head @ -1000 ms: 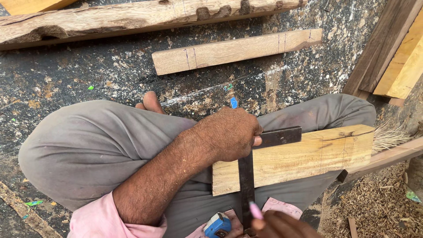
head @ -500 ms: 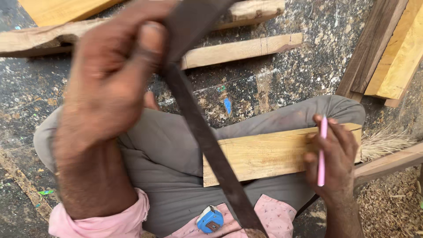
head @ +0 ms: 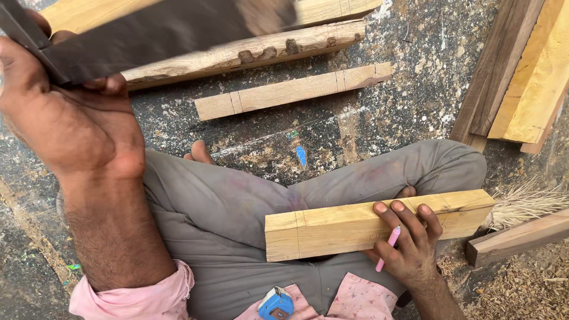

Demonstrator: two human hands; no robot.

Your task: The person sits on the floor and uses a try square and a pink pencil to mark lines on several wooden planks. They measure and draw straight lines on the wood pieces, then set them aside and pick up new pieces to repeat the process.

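I sit cross-legged in grey trousers. My left hand (head: 71, 118) is raised at the upper left, shut on a dark metal try square (head: 154, 32) whose blade runs blurred across the top of the view. A pale wooden block (head: 332, 228) with pencil lines near its ends lies across my lap, turned partly on edge. My right hand (head: 409, 246) grips the block's near side, fingers over its top edge, with a pink pencil (head: 387, 248) held between the fingers. A blue tape measure (head: 276, 304) rests on my lap below the block.
A shorter marked wooden strip (head: 290, 90) lies on the speckled dark floor ahead. Behind it are a rough, notched plank (head: 249, 52) and a yellow board. Stacked planks (head: 521, 77) lean at the right. Straw bristles (head: 524, 201) and sawdust lie at the lower right.
My left hand has lifted the try square off the block and carried it up and left. My right hand has come forward with the pencil, taken hold of the block and tipped it.
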